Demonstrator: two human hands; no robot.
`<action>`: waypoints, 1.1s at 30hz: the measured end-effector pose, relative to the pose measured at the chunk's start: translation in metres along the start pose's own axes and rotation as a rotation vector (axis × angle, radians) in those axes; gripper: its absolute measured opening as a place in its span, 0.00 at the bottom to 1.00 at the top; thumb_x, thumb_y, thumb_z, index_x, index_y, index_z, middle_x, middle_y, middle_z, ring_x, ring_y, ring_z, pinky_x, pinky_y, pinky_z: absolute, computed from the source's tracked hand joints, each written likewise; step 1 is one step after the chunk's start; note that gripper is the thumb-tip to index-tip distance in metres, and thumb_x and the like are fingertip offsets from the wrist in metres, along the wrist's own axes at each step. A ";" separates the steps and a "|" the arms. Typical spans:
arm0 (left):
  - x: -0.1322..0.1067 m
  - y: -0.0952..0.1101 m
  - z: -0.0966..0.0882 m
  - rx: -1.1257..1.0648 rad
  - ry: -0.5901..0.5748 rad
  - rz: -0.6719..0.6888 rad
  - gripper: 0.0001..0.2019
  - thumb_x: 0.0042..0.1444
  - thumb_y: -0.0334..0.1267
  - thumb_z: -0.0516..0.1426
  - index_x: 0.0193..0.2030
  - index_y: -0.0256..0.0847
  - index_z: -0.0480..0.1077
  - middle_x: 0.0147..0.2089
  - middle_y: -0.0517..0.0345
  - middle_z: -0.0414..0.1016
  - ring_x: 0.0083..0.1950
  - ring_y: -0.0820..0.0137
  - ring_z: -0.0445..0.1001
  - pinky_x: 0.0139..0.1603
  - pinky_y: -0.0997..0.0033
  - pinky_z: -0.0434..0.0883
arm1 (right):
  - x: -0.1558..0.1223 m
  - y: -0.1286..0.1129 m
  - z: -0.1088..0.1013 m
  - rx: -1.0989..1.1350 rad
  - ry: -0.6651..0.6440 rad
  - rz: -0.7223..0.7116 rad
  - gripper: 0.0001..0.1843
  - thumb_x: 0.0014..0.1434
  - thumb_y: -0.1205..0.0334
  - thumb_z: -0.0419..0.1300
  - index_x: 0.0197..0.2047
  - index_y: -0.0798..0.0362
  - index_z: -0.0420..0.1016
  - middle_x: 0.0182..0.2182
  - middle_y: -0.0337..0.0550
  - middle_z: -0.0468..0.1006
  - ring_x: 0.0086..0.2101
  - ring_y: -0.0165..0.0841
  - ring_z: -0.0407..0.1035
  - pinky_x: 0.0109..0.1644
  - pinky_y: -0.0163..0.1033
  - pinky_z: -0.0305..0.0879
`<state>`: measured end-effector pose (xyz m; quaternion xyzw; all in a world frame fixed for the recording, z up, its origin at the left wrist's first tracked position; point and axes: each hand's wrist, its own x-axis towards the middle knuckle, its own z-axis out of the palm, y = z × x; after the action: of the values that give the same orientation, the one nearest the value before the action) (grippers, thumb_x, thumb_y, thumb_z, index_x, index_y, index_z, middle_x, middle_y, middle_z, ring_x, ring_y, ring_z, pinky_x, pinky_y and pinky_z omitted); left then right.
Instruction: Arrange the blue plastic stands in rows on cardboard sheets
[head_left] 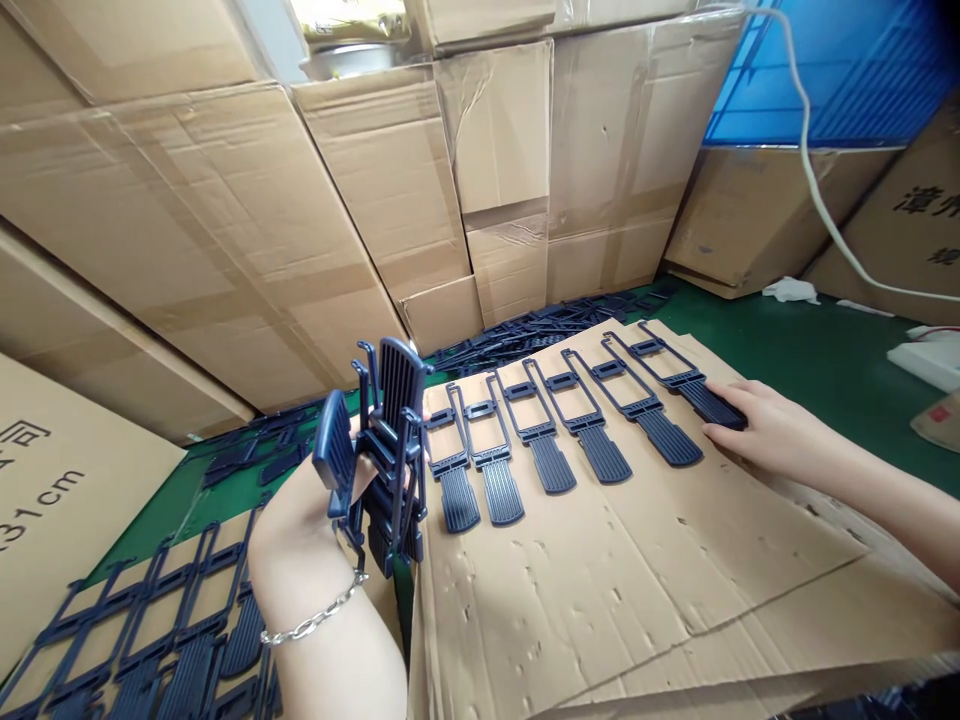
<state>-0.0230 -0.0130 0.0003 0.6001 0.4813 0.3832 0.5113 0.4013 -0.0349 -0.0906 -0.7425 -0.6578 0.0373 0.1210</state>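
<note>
My left hand [311,510] is closed round a bundle of dark blue plastic parts [386,440], held upright above the left edge of a cardboard sheet [600,590]. A chain bracelet hangs on that wrist. My right hand [765,430] lies on the sheet at the right, its fingers pressing the ribbed end of the rightmost blue part [709,400]. That piece closes a row of several identical blue parts [551,440] laid side by side across the sheet, each a thin frame with a ribbed paddle end.
More blue parts lie on another cardboard [150,640] at lower left and in a loose heap [540,325] behind the row. Stacked cartons [300,220] wall the back. A green surface [810,360] with a white cable [814,190] lies right.
</note>
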 end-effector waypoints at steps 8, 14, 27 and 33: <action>-0.010 0.011 0.016 0.033 -0.002 0.112 0.20 0.47 0.48 0.57 0.46 0.45 0.66 0.35 0.57 0.71 0.27 0.65 0.70 0.22 0.64 0.72 | -0.011 0.004 -0.002 -0.036 -0.001 -0.032 0.29 0.61 0.47 0.44 0.58 0.57 0.60 0.52 0.56 0.62 0.51 0.46 0.60 0.51 0.43 0.62; -0.006 0.007 0.011 0.077 -0.007 0.139 0.22 0.46 0.52 0.57 0.47 0.43 0.67 0.36 0.55 0.72 0.27 0.64 0.70 0.21 0.64 0.71 | -0.010 -0.005 -0.004 -0.120 0.080 -0.192 0.36 0.60 0.39 0.42 0.62 0.55 0.56 0.59 0.54 0.53 0.56 0.50 0.52 0.58 0.53 0.54; -0.008 0.006 0.012 0.041 0.028 0.085 0.24 0.44 0.52 0.59 0.47 0.43 0.67 0.34 0.58 0.73 0.28 0.67 0.70 0.24 0.67 0.72 | -0.004 -0.009 0.018 -0.144 -0.071 -0.409 0.35 0.57 0.35 0.44 0.64 0.40 0.53 0.63 0.42 0.44 0.61 0.50 0.39 0.58 0.64 0.46; -0.007 0.005 0.015 0.037 0.092 0.061 0.17 0.48 0.46 0.57 0.44 0.43 0.68 0.32 0.60 0.74 0.25 0.67 0.70 0.20 0.68 0.71 | -0.002 -0.010 0.017 -0.139 -0.092 -0.390 0.35 0.57 0.34 0.43 0.64 0.39 0.52 0.63 0.41 0.44 0.61 0.50 0.39 0.59 0.63 0.45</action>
<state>-0.0096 -0.0232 0.0026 0.6054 0.4928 0.4170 0.4656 0.3873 -0.0333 -0.1046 -0.6053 -0.7947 0.0016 0.0445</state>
